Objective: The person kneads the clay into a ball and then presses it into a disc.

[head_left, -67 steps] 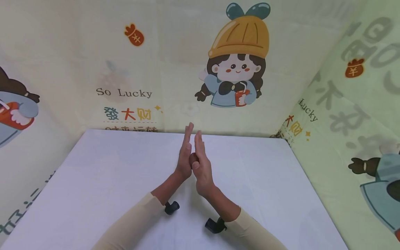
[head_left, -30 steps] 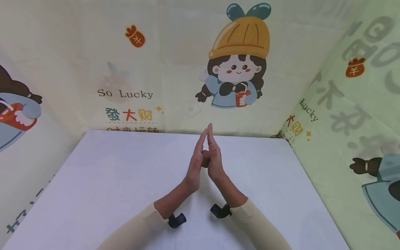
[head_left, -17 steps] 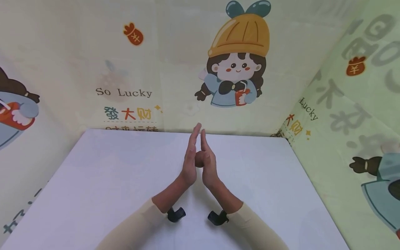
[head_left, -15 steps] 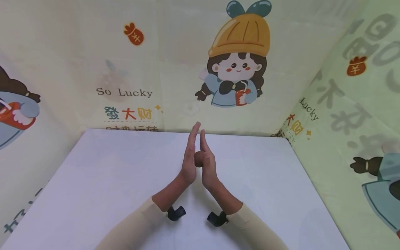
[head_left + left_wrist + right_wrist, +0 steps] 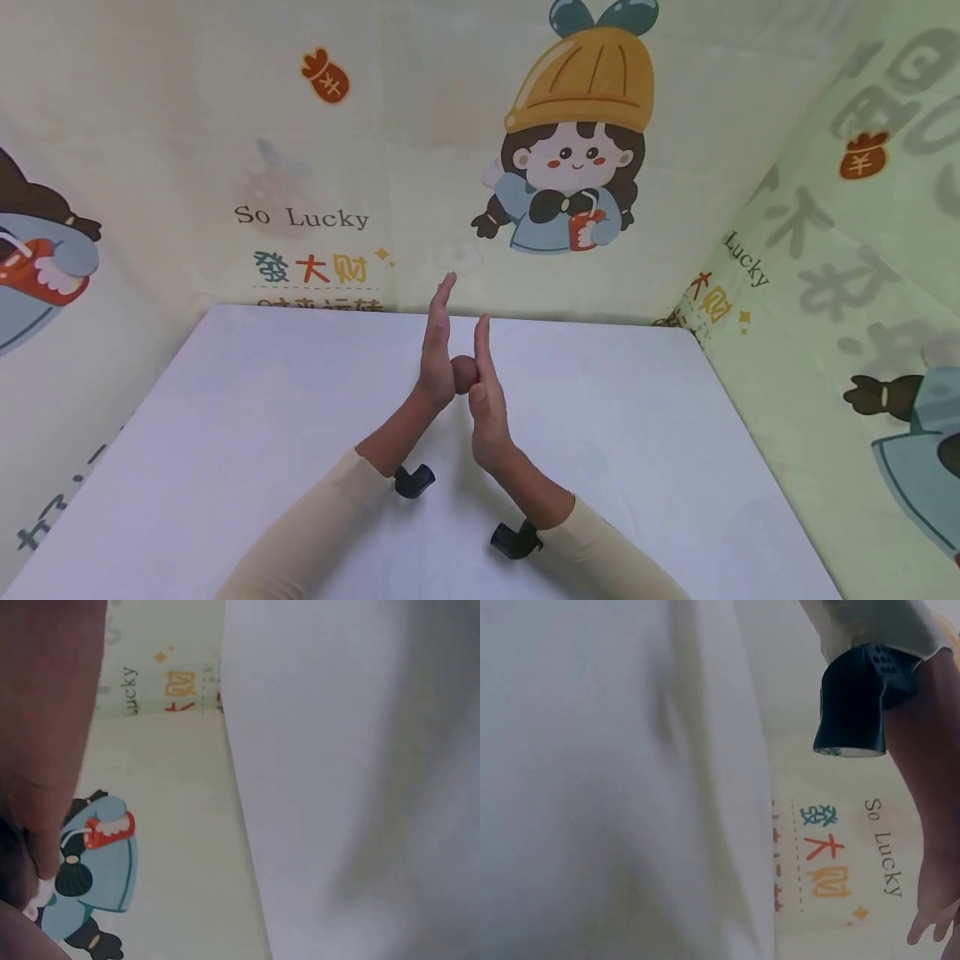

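Ball [image 5: 463,372]: a small brown lump, rounded and dull, showing only as a sliver between the two palms above the white table [image 5: 225,433]. It looks like clay or dough, though too little of it is visible in the head view to be sure. The left hand [image 5: 435,354] stands on edge with its fingers straight and pointing up and away, its palm pressing the ball from the left. The right hand [image 5: 486,392] faces it, fingers also straight, palm pressing the ball from the right; it sits a little lower and nearer the person than the left. Neither hand curls round the ball; it is held by flat palms alone. Both arms wear cream sleeves [image 5: 300,533], each with a small black camera [image 5: 414,481] at the wrist. Cartoon-printed cloth [image 5: 573,158] hangs behind and beside the table.
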